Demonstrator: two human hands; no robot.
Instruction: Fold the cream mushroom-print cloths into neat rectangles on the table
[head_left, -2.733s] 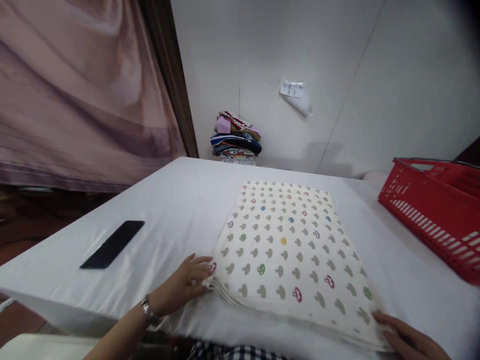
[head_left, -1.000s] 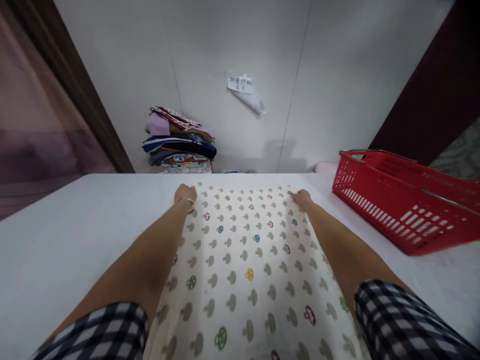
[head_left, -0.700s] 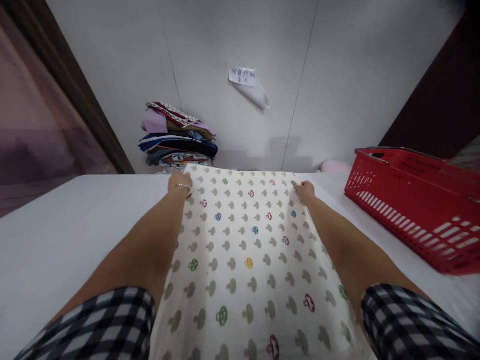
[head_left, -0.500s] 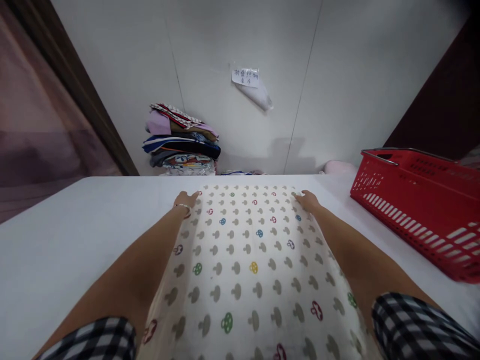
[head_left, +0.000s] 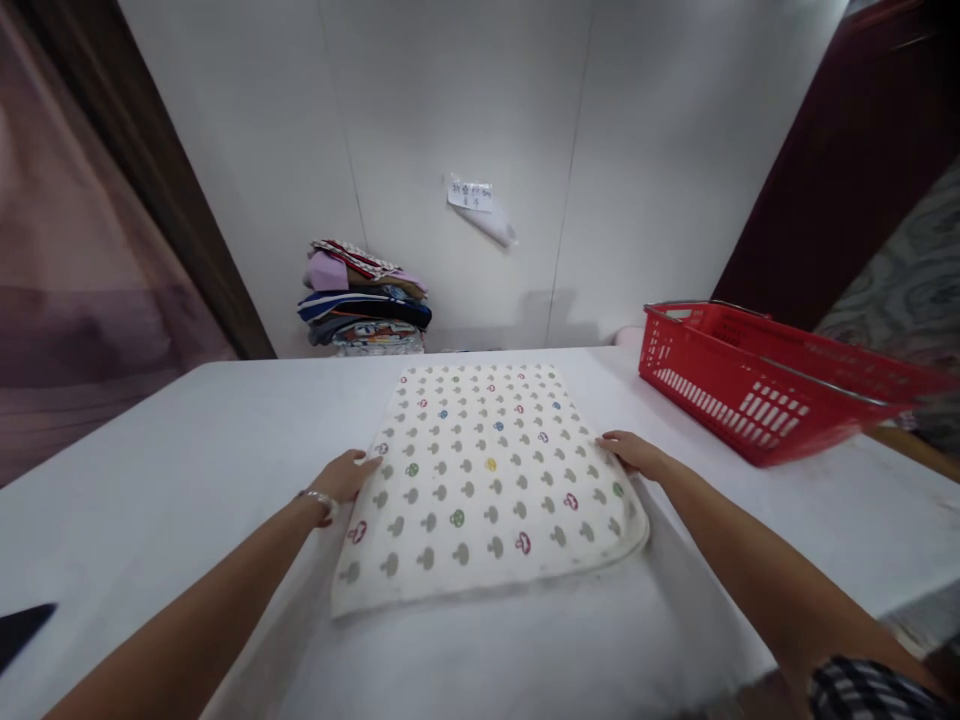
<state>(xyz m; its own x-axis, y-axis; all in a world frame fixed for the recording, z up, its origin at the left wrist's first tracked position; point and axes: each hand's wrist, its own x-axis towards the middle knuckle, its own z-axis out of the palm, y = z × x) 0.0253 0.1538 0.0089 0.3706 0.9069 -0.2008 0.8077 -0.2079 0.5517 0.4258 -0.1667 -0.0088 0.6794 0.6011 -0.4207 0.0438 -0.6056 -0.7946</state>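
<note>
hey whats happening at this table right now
A person has both bare hands on a folded cream cloth printed with small mushrooms, which lies flat on a table with a white cover. The left hand rests at its left edge, the right hand at its right edge. A red plastic basket stands to the right, and a pile of folded clothes sits by the wall behind.

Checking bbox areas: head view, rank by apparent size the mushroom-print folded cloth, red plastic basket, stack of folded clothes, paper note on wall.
1. Cream mushroom-print folded cloth
2. Red plastic basket, cut off by blur at right, so unsure against the cloth
3. Stack of folded clothes, farther away
4. White paper note
</note>
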